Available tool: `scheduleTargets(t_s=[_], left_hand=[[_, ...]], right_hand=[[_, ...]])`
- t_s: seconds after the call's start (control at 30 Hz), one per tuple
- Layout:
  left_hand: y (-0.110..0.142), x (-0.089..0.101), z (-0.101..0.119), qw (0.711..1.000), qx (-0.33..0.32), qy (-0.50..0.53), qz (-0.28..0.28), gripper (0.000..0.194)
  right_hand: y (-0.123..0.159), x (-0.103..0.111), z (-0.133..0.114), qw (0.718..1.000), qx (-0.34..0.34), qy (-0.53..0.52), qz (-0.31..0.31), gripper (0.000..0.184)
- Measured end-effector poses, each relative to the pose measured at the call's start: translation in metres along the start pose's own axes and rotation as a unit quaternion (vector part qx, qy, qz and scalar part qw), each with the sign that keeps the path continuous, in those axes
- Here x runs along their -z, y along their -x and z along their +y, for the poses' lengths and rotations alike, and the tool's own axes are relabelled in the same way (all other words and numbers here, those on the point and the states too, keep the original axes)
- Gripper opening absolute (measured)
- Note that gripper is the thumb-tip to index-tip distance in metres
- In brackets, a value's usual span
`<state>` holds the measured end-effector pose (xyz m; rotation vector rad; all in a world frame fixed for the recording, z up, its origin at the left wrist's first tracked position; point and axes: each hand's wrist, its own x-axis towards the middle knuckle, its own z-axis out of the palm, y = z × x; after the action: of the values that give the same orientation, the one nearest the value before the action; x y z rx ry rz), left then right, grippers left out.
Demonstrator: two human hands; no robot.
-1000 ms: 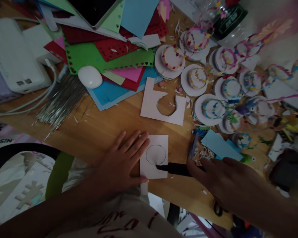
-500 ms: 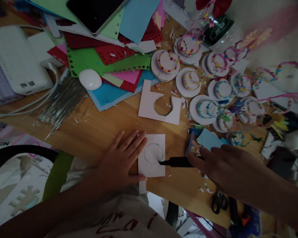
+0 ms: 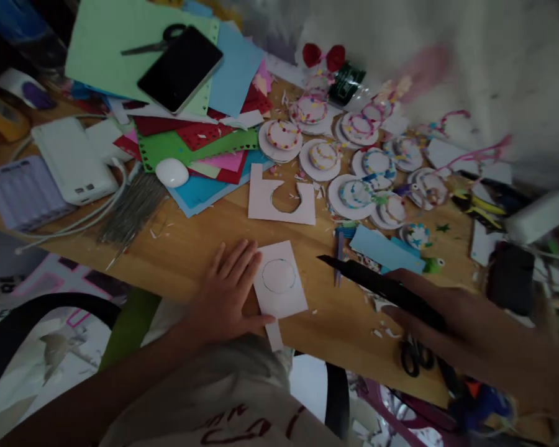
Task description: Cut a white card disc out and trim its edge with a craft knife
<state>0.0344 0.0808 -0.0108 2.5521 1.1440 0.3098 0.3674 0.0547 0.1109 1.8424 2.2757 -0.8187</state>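
Note:
A small white card [image 3: 289, 299] with a circle drawn on it lies near the table's front edge, turned slightly. My left hand [image 3: 228, 292] rests flat on the card's left side, fingers stretched out and holding nothing. Its thumb touches the card's lower edge, where a narrow white strip [image 3: 274, 335] sticks out. To the right, my right hand [image 3: 451, 316] grips a black craft knife [image 3: 377, 280]. The blade points left, in the air and apart from the card. Behind the card lies a white piece of card [image 3: 279, 215] with a round cut-out.
Several round white decorated pieces [image 3: 323, 158] stand at the back right. Coloured papers [image 3: 242, 62] with a phone [image 3: 181, 68] on top lie at the back left, near metal rods [image 3: 133, 211] and a white power bank [image 3: 74, 161]. Black-handled scissors [image 3: 414, 360] lie at the front right.
My right hand has drawn the craft knife up and to the right, off the circle. The card has turned slightly under my left hand. The camera view has shifted, showing more of the table's back left.

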Motion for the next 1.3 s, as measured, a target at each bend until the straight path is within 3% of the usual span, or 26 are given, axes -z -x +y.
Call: scheduleTargets(t_s=[0.13, 0.2, 0.3, 0.37, 0.47, 0.57, 0.63, 0.73, 0.8, 0.93, 1.0, 1.07, 1.13, 1.2, 1.3], left_hand=[[-0.004, 0.007, 0.006, 1.000, 0.014, 0.004, 0.025, 0.071], [-0.008, 0.009, 0.008, 0.999, 0.027, 0.029, 0.038, 0.068], [-0.013, 0.008, 0.005, 0.987, 0.076, 0.121, 0.068, 0.069], [-0.016, 0.009, 0.000, 0.963, 0.125, 0.221, 0.095, 0.064], [-0.017, 0.018, -0.009, 0.889, 0.192, 0.398, 0.119, 0.054], [-0.015, 0.037, -0.015, 0.784, 0.237, 0.559, 0.131, 0.052], [-0.011, 0.051, -0.017, 0.720, 0.262, 0.628, 0.140, 0.053], [-0.001, 0.071, -0.017, 0.655, 0.290, 0.682, 0.149, 0.051], [0.007, 0.081, -0.015, 0.630, 0.296, 0.699, 0.164, 0.048], [0.022, 0.092, -0.006, 0.608, 0.304, 0.712, 0.179, 0.046], [0.027, 0.094, -0.001, 0.604, 0.309, 0.716, 0.165, 0.045], [0.031, 0.093, 0.003, 0.608, 0.300, 0.723, 0.137, 0.042], [0.034, 0.093, 0.004, 0.624, 0.275, 0.726, 0.088, 0.035], [0.037, 0.094, 0.003, 0.644, 0.252, 0.722, 0.017, 0.029], [0.042, 0.099, -0.001, 0.657, 0.232, 0.713, -0.078, 0.027]], right_hand=[[0.018, -0.031, -0.023, 0.989, -0.047, -0.129, 0.047, 0.025], [0.019, -0.049, -0.032, 0.981, -0.064, -0.156, 0.093, 0.027], [0.015, -0.076, -0.040, 0.964, -0.087, -0.199, 0.153, 0.032], [0.010, -0.094, -0.045, 0.956, -0.101, -0.197, 0.194, 0.034], [-0.001, -0.116, -0.055, 0.950, -0.110, -0.150, 0.251, 0.030], [-0.016, -0.134, -0.065, 0.943, -0.113, -0.122, 0.288, 0.022], [-0.027, -0.142, -0.070, 0.941, -0.120, -0.089, 0.304, 0.035], [-0.041, -0.151, -0.073, 0.934, -0.139, -0.025, 0.328, 0.054], [-0.046, -0.151, -0.075, 0.930, -0.146, -0.005, 0.337, 0.052], [-0.041, -0.132, -0.092, 0.927, -0.119, -0.011, 0.355, 0.039], [-0.033, -0.115, -0.114, 0.916, -0.055, -0.168, 0.361, 0.039], [-0.026, -0.100, -0.141, 0.876, 0.011, -0.408, 0.258, 0.039], [-0.022, -0.090, -0.166, 0.820, 0.051, -0.561, 0.105, 0.041], [-0.021, -0.086, -0.182, 0.771, 0.038, -0.633, 0.060, 0.037], [-0.019, -0.089, -0.188, 0.726, 0.001, -0.686, 0.049, 0.030]])
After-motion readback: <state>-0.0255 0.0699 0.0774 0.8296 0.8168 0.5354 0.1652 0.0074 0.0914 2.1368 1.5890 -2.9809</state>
